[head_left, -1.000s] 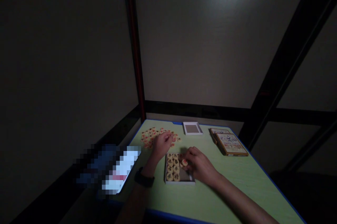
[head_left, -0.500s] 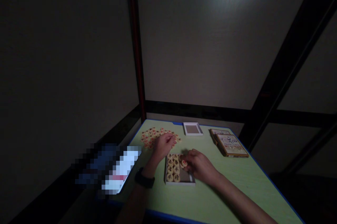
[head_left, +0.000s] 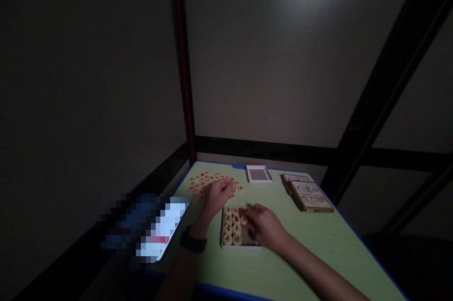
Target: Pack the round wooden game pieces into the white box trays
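Note:
A shallow white box tray (head_left: 223, 239) stands on the green table, with two columns of round Chinese chess pieces (head_left: 237, 229) marked in black along its left side. My right hand (head_left: 266, 226) reaches over the tray's right part, thumb and fingers closed on a red-marked piece (head_left: 244, 220) beside the second column. Behind the tray, my left hand (head_left: 218, 195) is at the right edge of a loose pile of pieces (head_left: 201, 183). Its fingers are pinched together, with a pale piece (head_left: 234, 188) at the tips, partly covered. The hand hides part of the pile.
An open white box part (head_left: 259, 180) lies at the table's far edge. Two printed Chinese chess boxes (head_left: 311, 195) overlap at the right. A bright blurred screen (head_left: 164, 228) is at the left. The green table (head_left: 318, 254) has a blue edge.
My right hand has shifted slightly left, taking the red-marked piece closer to the second column in the tray. My left hand stays by the pile, almost unmoved.

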Demonstrator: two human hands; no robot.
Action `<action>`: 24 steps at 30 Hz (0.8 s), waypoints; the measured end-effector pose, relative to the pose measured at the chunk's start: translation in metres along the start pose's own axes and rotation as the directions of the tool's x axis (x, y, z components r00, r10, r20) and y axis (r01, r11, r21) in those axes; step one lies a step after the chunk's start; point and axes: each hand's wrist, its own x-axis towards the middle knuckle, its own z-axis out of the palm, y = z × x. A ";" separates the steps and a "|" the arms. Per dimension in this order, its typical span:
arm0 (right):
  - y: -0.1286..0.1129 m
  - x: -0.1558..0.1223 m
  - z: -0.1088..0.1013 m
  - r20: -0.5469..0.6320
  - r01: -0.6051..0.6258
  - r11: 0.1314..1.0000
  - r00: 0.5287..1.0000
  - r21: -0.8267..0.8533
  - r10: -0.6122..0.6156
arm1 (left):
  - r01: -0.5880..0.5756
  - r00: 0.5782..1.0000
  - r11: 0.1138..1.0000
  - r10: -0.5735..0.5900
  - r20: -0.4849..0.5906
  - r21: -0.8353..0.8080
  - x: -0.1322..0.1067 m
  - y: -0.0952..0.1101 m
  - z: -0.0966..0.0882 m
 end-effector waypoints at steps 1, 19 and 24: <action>0.000 0.000 0.000 -0.001 -0.002 1.000 1.000 0.002 0.002 | 0.000 1.000 1.000 0.000 -0.007 -0.002 0.001 0.000 -0.001; 0.004 -0.003 -0.004 -0.021 -0.103 0.963 0.994 0.251 0.111 | 0.046 0.973 0.969 0.011 -0.230 0.242 0.009 0.005 -0.035; 0.006 -0.003 -0.004 -0.015 -0.089 0.958 0.995 0.272 0.096 | -0.016 0.992 0.629 0.109 -0.068 0.777 -0.008 0.012 -0.057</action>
